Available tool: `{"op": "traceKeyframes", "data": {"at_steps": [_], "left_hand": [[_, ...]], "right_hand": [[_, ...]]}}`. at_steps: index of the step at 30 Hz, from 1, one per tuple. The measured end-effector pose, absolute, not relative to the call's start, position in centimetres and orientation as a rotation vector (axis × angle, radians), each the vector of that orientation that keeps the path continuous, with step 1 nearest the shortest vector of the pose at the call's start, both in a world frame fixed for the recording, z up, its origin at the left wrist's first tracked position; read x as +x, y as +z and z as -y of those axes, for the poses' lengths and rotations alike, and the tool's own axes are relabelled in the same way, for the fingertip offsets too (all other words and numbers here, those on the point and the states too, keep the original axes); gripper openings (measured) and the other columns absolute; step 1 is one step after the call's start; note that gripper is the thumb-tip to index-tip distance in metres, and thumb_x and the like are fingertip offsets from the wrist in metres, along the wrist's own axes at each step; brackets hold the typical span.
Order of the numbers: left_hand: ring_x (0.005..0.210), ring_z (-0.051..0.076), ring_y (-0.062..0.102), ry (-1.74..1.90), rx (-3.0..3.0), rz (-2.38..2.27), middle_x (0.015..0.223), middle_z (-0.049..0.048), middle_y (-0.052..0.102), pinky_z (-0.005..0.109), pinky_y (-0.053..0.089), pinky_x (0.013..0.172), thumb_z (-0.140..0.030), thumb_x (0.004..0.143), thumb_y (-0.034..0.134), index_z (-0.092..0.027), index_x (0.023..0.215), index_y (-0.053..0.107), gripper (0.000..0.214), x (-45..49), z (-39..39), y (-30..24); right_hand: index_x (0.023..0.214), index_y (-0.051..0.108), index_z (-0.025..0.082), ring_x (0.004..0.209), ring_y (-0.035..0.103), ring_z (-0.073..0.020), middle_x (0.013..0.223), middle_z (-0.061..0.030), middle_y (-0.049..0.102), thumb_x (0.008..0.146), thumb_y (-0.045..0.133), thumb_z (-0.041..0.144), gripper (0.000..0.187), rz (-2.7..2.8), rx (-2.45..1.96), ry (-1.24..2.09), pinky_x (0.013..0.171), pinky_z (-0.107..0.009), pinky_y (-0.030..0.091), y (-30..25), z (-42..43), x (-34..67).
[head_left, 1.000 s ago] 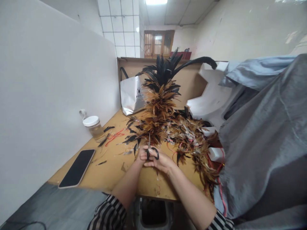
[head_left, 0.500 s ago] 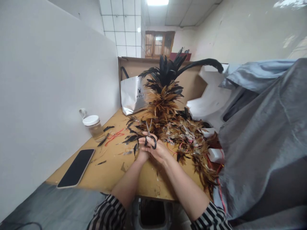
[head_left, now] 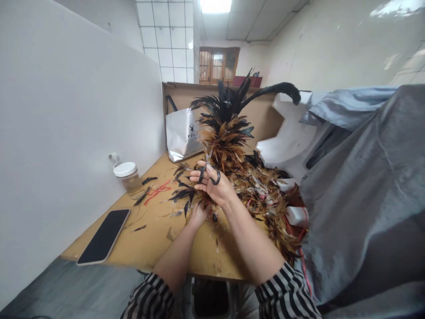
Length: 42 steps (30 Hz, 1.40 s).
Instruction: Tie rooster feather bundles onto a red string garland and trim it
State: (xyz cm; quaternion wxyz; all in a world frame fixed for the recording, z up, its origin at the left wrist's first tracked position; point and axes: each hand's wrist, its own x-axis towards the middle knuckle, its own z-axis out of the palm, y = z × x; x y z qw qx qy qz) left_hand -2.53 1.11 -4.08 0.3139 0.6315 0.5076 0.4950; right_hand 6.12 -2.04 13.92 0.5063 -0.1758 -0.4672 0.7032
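My right hand (head_left: 217, 187) holds a pair of scissors (head_left: 201, 173) by its black handle loops, fingers partly spread, the blades pointing up against the brown feathers. Lower and to the left, my left hand (head_left: 198, 215) is closed near the table top, its fingertips largely hidden by my right wrist. A small dark and reddish bit shows beside its fingers; what it holds I cannot make out. Just beyond my hands stands an upright feather bundle (head_left: 227, 139), brown below and black at the top. A heap of loose brown feathers (head_left: 262, 186) lies to the right.
On the left of the wooden table (head_left: 149, 243) are a phone (head_left: 104, 237), a lidded jar (head_left: 129, 179), red strips (head_left: 157, 191) and scattered black feathers. A silver bag (head_left: 181, 137) stands behind. Grey cloth (head_left: 358, 190) hangs at the right, beside white blocks (head_left: 296, 216).
My right hand has moved up a little, away from my left hand. The scissor blades, spread apart before, now look closer together. My left hand has shifted slightly and is less covered.
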Motion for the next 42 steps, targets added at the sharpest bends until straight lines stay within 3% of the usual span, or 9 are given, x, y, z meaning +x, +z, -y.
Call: {"op": "traceKeyframes", "data": {"at_steps": [3, 7, 10, 15, 20, 29, 35, 42], "left_hand": [[0.049, 0.014, 0.053, 1.269, 1.654, -1.286, 0.059, 0.0032, 0.058, 0.026, 0.043, 0.047, -0.030, 0.076, 0.052, -0.017, 0.074, 0.059, 0.015, -2.7, -1.3, -4.3], [0.049, 0.015, 0.053, 1.281, 1.634, -1.261, 0.059, 0.0027, 0.059, 0.026, 0.041, 0.047, -0.031, 0.078, 0.050, -0.017, 0.079, 0.060, 0.018, -2.8, -1.3, -4.3], [0.050, 0.014, 0.053, 1.271, 1.703, -1.252, 0.056, 0.0019, 0.057, 0.025, 0.041, 0.050, -0.033, 0.079, 0.048, -0.017, 0.068, 0.059, 0.023, -2.8, -1.3, -4.3], [0.043, 0.011, 0.047, 1.270, 1.607, -1.247, 0.051, -0.0021, 0.051, 0.023, 0.037, 0.046, -0.039, 0.078, 0.048, -0.017, 0.064, 0.053, 0.027, -2.5, -1.5, -4.7], [0.041, 0.010, 0.046, 1.263, 1.560, -1.236, 0.050, -0.0042, 0.050, 0.022, 0.036, 0.044, -0.043, 0.078, 0.049, -0.018, 0.069, 0.052, 0.027, -2.3, -1.6, -4.9], [0.042, 0.011, 0.048, 1.190, 1.642, -1.321, 0.049, -0.0032, 0.050, 0.023, 0.038, 0.047, -0.043, 0.083, 0.043, -0.019, 0.072, 0.052, 0.029, -2.5, -1.4, -4.9], [0.057, 0.015, 0.057, 1.143, 1.798, -1.423, 0.062, 0.0022, 0.060, 0.027, 0.043, 0.061, -0.035, 0.085, 0.040, -0.019, 0.071, 0.056, 0.026, -2.9, -1.3, -4.2], [0.070, 0.018, 0.060, 1.112, 1.839, -1.542, 0.070, 0.0042, 0.064, 0.029, 0.044, 0.068, -0.035, 0.086, 0.040, -0.020, 0.077, 0.062, 0.028, -3.0, -1.0, -3.5]], "right_hand": [[0.114, 0.053, 0.020, 0.080, 0.065, -0.0170, 0.090, -0.0070, 0.068, 0.072, 0.065, 0.047, 0.051, 1.234, -0.367, 1.726, 0.058, -0.023, 0.050, 13.2, 2.4, 7.3], [0.118, 0.052, 0.020, 0.094, 0.062, -0.0212, 0.103, -0.0110, 0.064, 0.067, 0.070, 0.047, 0.060, 1.374, -0.343, 1.654, 0.077, -0.034, 0.051, 10.2, 4.2, 10.4], [0.121, 0.051, 0.021, 0.098, 0.060, -0.0232, 0.108, -0.0116, 0.062, 0.071, 0.066, 0.047, 0.058, 1.463, -0.525, 1.526, 0.085, -0.041, 0.046, 6.8, 5.7, 13.4], [0.117, 0.054, 0.022, 0.111, 0.051, -0.0264, 0.119, -0.0102, 0.056, 0.067, 0.069, 0.033, 0.054, 1.632, -1.209, 0.752, 0.098, -0.044, 0.036, 1.3, 7.1, 17.1], [0.122, 0.051, 0.021, 0.105, 0.052, -0.0256, 0.111, -0.0097, 0.058, 0.071, 0.058, 0.030, 0.053, 1.832, -1.524, 0.338, 0.091, -0.042, 0.039, -0.9, 7.7, 17.2], [0.121, 0.053, 0.022, 0.105, 0.055, -0.0236, 0.113, -0.0082, 0.061, 0.073, 0.056, 0.030, 0.049, 1.831, -1.494, 0.333, 0.089, -0.036, 0.041, 0.7, 5.5, 14.3], [0.115, 0.057, 0.022, 0.089, 0.063, -0.0225, 0.098, -0.0062, 0.067, 0.074, 0.060, 0.040, 0.046, 1.643, -1.360, 0.337, 0.079, -0.035, 0.048, 1.8, 3.2, 13.1], [0.122, 0.051, 0.020, 0.109, 0.052, -0.0253, 0.115, -0.0105, 0.058, 0.072, 0.063, 0.035, 0.054, 1.620, -1.277, 0.226, 0.094, -0.041, 0.041, 0.8, 2.9, 13.3]]}}
